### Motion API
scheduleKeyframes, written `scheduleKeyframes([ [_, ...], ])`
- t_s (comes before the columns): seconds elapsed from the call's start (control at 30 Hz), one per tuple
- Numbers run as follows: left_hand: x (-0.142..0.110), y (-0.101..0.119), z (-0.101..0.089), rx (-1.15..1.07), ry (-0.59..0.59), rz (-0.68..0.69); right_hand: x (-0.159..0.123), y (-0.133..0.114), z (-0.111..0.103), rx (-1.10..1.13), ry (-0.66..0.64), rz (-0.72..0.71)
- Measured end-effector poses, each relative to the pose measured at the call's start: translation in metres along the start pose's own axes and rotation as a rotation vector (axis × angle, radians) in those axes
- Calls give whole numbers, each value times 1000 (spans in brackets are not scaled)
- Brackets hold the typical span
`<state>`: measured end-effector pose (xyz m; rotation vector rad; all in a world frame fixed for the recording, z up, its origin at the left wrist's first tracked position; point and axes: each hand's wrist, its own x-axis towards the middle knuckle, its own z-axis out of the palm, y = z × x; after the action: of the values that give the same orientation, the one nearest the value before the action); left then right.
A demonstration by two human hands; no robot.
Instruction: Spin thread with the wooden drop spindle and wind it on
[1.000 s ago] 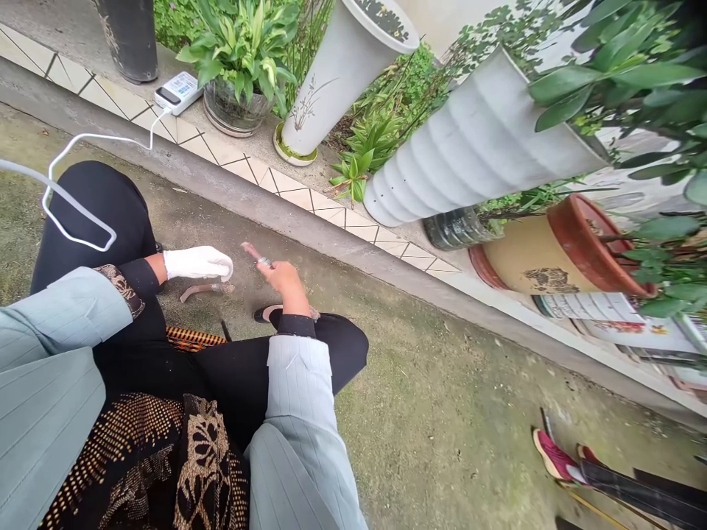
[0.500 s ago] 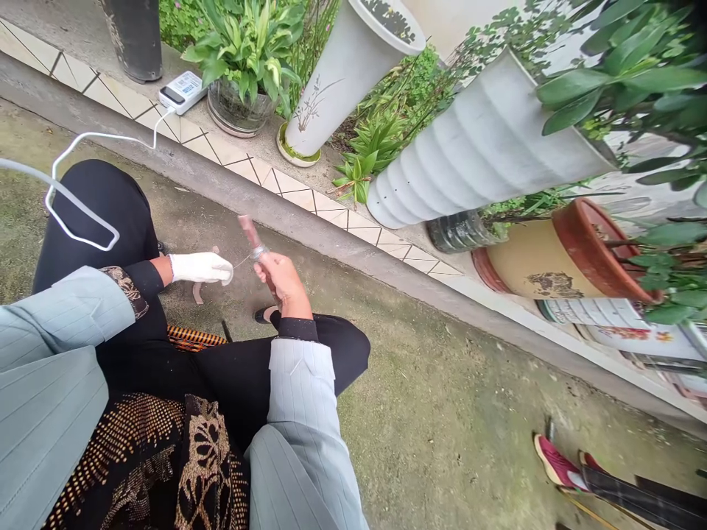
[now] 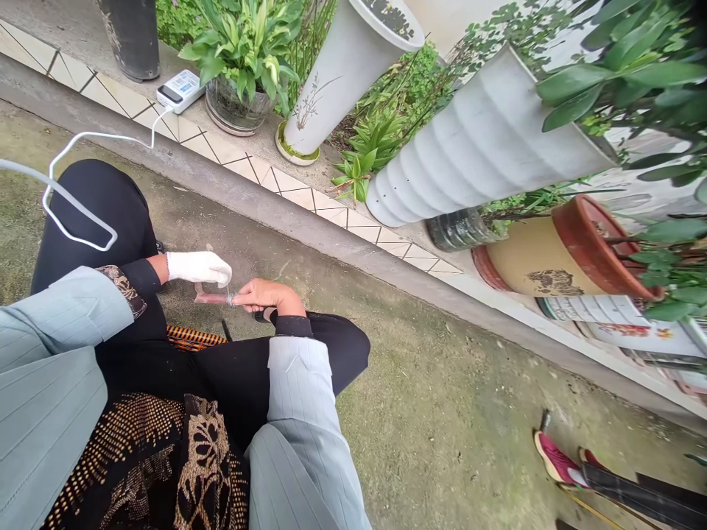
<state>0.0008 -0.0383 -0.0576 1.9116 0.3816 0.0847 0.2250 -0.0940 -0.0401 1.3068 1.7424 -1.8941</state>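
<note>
Mossy concrete ground [image 3: 420, 383] spreads beneath the seated person. Near the knees, the right hand [image 3: 270, 296] has its fingers clamped on a pinkish rod [image 3: 207, 298], just below the white-wrapped left hand [image 3: 197, 268]. A thin wire [image 3: 228, 293] rises between them; the wrapping hides the left fingers, so their state cannot be told.

The left hand [image 3: 197, 268], in a white glove, is bunched at the fingertips, just beside the bare right hand [image 3: 269, 296], whose fingers curl closed and point back toward the glove. The left wrist [image 3: 142, 276] and right wrist [image 3: 294, 324] wear dark cuffs under pale striped sleeves.
</note>
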Motion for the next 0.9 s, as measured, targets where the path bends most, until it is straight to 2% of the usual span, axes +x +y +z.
scheduleKeyframes([
  [0.17, 1, 6, 1, -142, -22, 3, -7, -7, 2, 86, -94, -118],
  [0.23, 3, 5, 5, -204, 15, -7, -10, -9, 3, 164, -58, -208],
  [0.3, 5, 3, 8, -263, 92, -24, -10, -9, 2, 312, 143, -328],
  [0.37, 7, 3, 11, -302, 135, -66, -9, -6, -2, 498, 500, -418],
  [0.4, 7, 3, 13, -317, 130, -90, -7, -4, -5, 565, 691, -416],
  [0.47, 8, 5, 13, -332, 91, -117, -1, 2, -11, 551, 965, -271],
  [0.5, 8, 6, 13, -328, 76, -117, 2, 5, -14, 464, 1023, -141],
  [0.53, 7, 7, 12, -313, 69, -117, 4, 7, -15, 341, 1023, -2],
  [0.57, 6, 8, 10, -286, 69, -119, 6, 9, -15, 207, 969, 120],
  [0.63, 4, 11, 6, -199, 94, -118, 7, 9, -13, 6, 719, 225],
  [0.7, 2, 13, 2, -125, 123, -109, 4, 6, -7, -41, 355, 155],
  [0.77, 1, 13, -1, -116, 118, -107, 0, 1, -2, 28, 41, 11],
  [0.8, 0, 12, -3, -135, 109, -116, -3, -2, -1, 80, -40, -61],
  [0.83, 0, 12, -4, -162, 105, -127, -5, -3, 0, 131, -66, -120],
  [0.9, -1, 11, -6, -220, 132, -130, -7, -5, 0, 196, -20, -179],
])
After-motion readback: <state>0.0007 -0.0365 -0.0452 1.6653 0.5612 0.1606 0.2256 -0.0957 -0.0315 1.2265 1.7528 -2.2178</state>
